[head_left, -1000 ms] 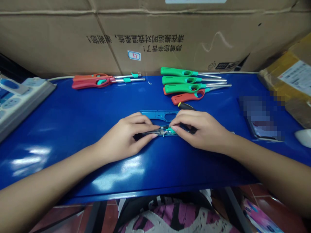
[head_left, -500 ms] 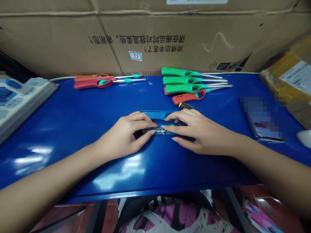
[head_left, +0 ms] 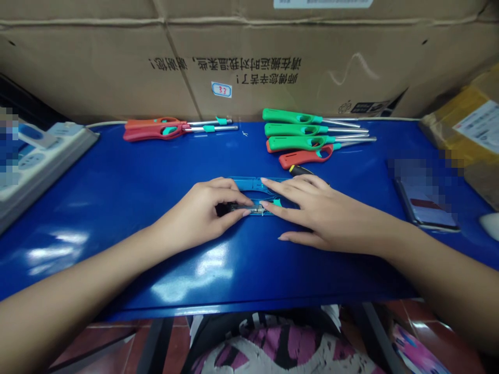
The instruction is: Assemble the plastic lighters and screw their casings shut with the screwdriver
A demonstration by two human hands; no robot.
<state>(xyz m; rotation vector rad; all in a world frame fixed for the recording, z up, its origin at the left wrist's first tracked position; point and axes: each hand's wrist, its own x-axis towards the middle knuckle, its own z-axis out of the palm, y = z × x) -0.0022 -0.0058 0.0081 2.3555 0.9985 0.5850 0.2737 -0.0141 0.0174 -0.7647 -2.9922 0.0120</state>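
Two halves of a blue gas lighter casing [head_left: 245, 184] lie open on the table, one above the other. In the nearer half sits a slim part, dark at the left and clear or metallic at the right [head_left: 256, 209]. My left hand [head_left: 205, 210] pinches this part at its dark end between thumb and fingers. Spread over the right side of the casing is my right hand [head_left: 323, 215], a fingertip touching the slim part near a turquoise piece [head_left: 277, 202]. Its palm hides the casing's right end.
Red lighters [head_left: 156, 130] lie at the back left, with green lighters [head_left: 292, 129] and another red lighter [head_left: 304, 157] at the back right. A black-and-yellow handle [head_left: 300, 170] pokes out behind my right hand. Around stand a power strip [head_left: 42, 156], phone [head_left: 427, 202] and cardboard box [head_left: 117, 62].
My right hand's fingers have spread apart, its index finger reaching onto the farther casing half and its thumb lying away from the part. My left hand keeps its pinch.
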